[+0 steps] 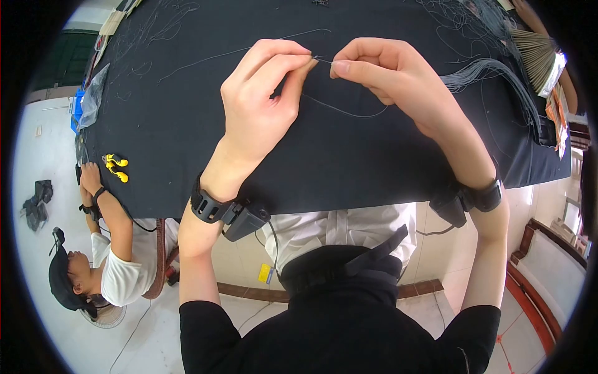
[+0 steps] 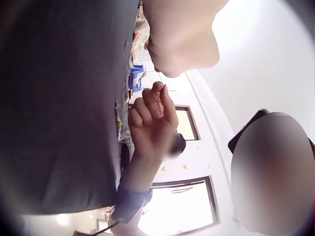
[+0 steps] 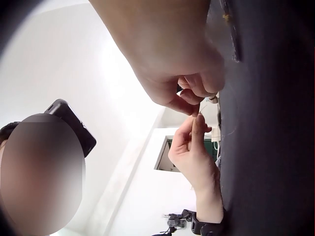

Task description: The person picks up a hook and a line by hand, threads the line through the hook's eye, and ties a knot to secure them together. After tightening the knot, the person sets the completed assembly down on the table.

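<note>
Above the black cloth (image 1: 205,124), the left hand (image 1: 258,93) pinches a thin grey strand between thumb and fingertips. Facing it a short gap away, the right hand (image 1: 398,78) pinches the strand too, its other fingers curled. A loose length of the strand (image 1: 349,115) sags below both hands. In the left wrist view the right hand (image 2: 150,118) shows thumb and forefinger together; the left hand (image 2: 182,39) hides its own fingertips. The right wrist view has the left hand (image 3: 197,152) and right hand (image 3: 172,59) almost tip to tip.
A bundle of grey strands (image 1: 492,68) lies at the right, loose strands (image 1: 156,31) at the upper left. Yellow-and-black snips (image 1: 116,167) rest near the left edge. Another person (image 1: 118,262) sits at the left; a fan of brown strips (image 1: 534,53) is at the upper right.
</note>
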A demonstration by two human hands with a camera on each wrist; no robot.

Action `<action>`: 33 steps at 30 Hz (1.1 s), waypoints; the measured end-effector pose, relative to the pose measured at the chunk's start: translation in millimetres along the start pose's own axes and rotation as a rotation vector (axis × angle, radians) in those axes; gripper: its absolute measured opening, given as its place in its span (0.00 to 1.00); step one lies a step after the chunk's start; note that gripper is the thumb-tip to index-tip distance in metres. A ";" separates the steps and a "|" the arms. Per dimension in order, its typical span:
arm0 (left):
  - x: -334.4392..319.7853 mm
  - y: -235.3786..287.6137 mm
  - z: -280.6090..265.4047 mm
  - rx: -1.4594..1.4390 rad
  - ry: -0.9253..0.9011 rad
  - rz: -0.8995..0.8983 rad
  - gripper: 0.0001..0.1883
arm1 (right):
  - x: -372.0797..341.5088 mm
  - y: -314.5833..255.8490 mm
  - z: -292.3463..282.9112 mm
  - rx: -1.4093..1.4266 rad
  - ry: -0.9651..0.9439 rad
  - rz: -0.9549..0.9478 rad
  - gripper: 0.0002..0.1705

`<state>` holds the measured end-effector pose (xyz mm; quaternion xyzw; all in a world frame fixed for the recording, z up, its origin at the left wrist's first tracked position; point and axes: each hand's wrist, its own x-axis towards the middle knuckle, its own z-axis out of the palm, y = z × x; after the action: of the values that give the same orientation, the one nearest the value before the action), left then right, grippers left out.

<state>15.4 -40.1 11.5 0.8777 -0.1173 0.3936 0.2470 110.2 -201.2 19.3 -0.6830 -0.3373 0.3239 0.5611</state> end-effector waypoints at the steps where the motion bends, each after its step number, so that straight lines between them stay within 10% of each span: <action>1: 0.1 0.7 -0.2 0.010 -0.011 0.007 0.07 | -0.1 -1.1 -0.9 -0.001 0.003 -0.010 0.15; 33: -1.8 11.9 -0.6 -0.143 -0.050 0.180 0.08 | 4.5 7.4 -3.5 0.239 -0.149 0.112 0.14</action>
<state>9.1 -49.9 14.6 0.8532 -0.2297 0.3827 0.2698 116.3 -200.5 12.2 -0.6030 -0.2984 0.4424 0.5930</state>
